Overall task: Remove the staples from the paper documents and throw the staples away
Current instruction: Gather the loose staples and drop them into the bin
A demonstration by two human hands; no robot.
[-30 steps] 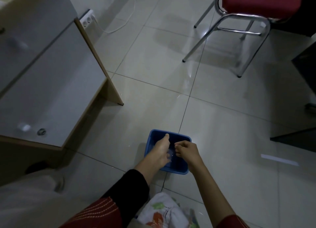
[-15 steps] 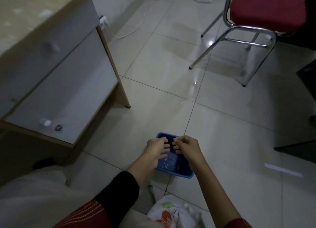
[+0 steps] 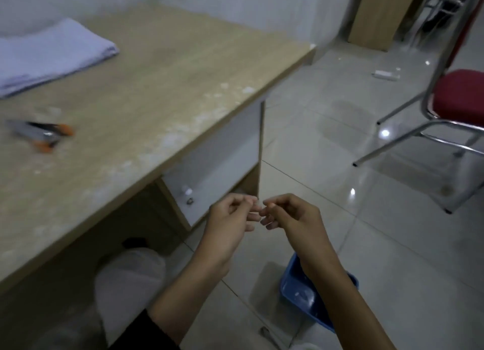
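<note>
both hands are raised side by side over the floor, just off the bench's near corner. the left hand [image 3: 230,218] and right hand [image 3: 290,216] face each other with fingers curled inward, and their fingertips [image 3: 252,199] meet in the narrow space between them. anything pinched there is too small to make out, so i cannot tell whether either hand holds a staple.

below the right forearm, on the tiled floor, sits a blue bin [image 3: 286,284], partly hidden by that arm; a few pale specks [image 3: 301,294] lie inside it, too blurred to name.

to the left of the hands and farther away, the wooden bench [image 3: 157,87] stretches off. on it, well to the left of the left hand, lies a grey and orange tool [image 3: 43,134], blurred. beyond that, at the far left, rests a flat stack of pale papers [image 3: 47,53], well apart from both hands.

just beyond the left hand, under the bench top, a white drawer front [image 3: 217,161] shows. below and left of the left forearm is a knee in pale cloth [image 3: 131,276]. far to the right of the right hand stands a metal-framed chair [image 3: 461,98] with a red seat.
</note>
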